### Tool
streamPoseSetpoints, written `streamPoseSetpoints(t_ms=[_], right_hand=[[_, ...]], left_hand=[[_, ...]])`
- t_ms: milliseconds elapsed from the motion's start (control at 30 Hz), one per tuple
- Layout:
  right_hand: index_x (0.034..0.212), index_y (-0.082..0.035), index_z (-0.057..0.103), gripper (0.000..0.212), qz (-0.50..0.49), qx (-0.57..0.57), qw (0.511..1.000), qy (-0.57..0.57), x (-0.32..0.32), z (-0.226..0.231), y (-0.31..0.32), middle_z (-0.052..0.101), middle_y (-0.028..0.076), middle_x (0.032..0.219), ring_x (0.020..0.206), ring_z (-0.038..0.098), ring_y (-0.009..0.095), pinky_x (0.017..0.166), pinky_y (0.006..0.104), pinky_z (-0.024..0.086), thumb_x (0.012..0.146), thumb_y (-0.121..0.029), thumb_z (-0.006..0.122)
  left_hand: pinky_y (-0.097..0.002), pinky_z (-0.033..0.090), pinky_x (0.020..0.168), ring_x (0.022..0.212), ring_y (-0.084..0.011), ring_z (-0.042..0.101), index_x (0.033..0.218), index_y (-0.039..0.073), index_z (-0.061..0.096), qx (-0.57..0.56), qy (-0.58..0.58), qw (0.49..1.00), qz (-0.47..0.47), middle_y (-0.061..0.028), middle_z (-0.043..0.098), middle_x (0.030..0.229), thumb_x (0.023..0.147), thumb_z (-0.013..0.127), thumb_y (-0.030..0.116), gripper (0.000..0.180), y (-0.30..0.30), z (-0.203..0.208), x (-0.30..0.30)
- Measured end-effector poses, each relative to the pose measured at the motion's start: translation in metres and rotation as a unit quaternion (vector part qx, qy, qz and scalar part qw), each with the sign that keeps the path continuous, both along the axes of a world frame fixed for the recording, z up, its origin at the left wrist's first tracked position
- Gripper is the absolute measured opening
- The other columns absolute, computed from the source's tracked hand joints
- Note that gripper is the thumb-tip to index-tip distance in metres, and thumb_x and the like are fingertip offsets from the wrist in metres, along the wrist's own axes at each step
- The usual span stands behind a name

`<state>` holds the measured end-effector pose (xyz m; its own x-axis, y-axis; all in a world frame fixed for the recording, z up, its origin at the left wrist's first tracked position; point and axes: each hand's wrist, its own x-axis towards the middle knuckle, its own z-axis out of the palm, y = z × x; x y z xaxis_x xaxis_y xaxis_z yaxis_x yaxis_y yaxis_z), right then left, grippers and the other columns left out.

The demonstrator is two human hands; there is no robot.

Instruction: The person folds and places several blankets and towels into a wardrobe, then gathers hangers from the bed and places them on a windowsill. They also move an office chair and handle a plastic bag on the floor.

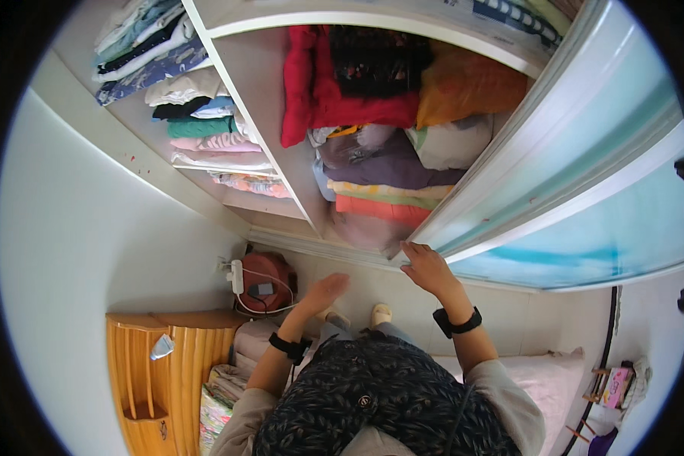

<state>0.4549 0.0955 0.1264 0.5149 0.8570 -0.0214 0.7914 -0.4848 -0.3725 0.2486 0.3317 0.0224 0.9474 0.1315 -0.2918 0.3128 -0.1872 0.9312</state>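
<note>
My right hand (429,270) is at the lower edge of the wardrobe's sliding door (501,163), fingers stretched out and the tips against the frame. The door is pale blue and white with a light frame and is slid to the right. My left hand (327,292) hangs in the air in front of the wardrobe, fingers extended, slightly blurred and holding nothing. Inside the uncovered section lie a red padded textile (365,110), an orange bag (467,85), a whitish bag (452,142) and a stack of folded bedding (395,171).
Folded clothes (205,125) fill narrow shelves on the left. A round reddish-brown stool (270,277) with a white power strip (237,277) stands near the left wall. A wooden headboard (175,372) is at lower left, pink bedding (536,384) behind me on the right.
</note>
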Motion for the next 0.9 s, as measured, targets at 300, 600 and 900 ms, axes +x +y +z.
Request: streamPoseSetpoints(t_ms=[300, 600, 900], right_hand=[[0.131, -0.003, 0.051, 0.056, 0.023, 0.137, 0.977, -0.159, 0.018, 0.051, -0.017, 0.047, 0.019, 0.139, 0.131, 0.042, 0.039, 0.108, 0.0471, 0.038, 0.079, -0.013, 0.070], [0.143, -0.002, 0.041, 0.061, -0.211, 0.399, 0.824, -0.344, 0.040, 0.134, -0.003, 0.033, 0.024, 0.150, 0.139, 0.030, 0.042, 0.113, 0.0507, 0.025, 0.085, -0.007, 0.062], [0.149, 0.002, 0.027, 0.075, -0.247, 0.495, 0.814, -0.177, 0.017, 0.142, 0.017, 0.028, 0.026, 0.152, 0.139, 0.029, 0.041, 0.115, 0.0448, 0.022, 0.082, -0.004, 0.060]], left_hand=[[-0.0369, 0.046, 0.097, 0.117, -0.0271, 0.058, 0.134, 0.000, 0.049, 0.138, -0.018, 0.976, -0.166, -0.0174, 0.060, 0.127, 0.095, 0.060, 0.034, 0.053, -0.040, 0.041, 0.041], [-0.0389, 0.041, 0.105, 0.131, -0.0349, 0.045, 0.150, 0.004, 0.026, 0.114, -0.242, 0.957, -0.113, -0.0247, 0.035, 0.148, 0.091, 0.064, 0.028, 0.074, -0.060, 0.148, 0.128], [-0.0414, 0.029, 0.114, 0.141, -0.0382, 0.030, 0.151, 0.002, 0.020, 0.208, -0.379, 0.894, -0.113, -0.0237, 0.027, 0.153, 0.083, 0.070, 0.018, 0.086, -0.070, 0.202, 0.161]])
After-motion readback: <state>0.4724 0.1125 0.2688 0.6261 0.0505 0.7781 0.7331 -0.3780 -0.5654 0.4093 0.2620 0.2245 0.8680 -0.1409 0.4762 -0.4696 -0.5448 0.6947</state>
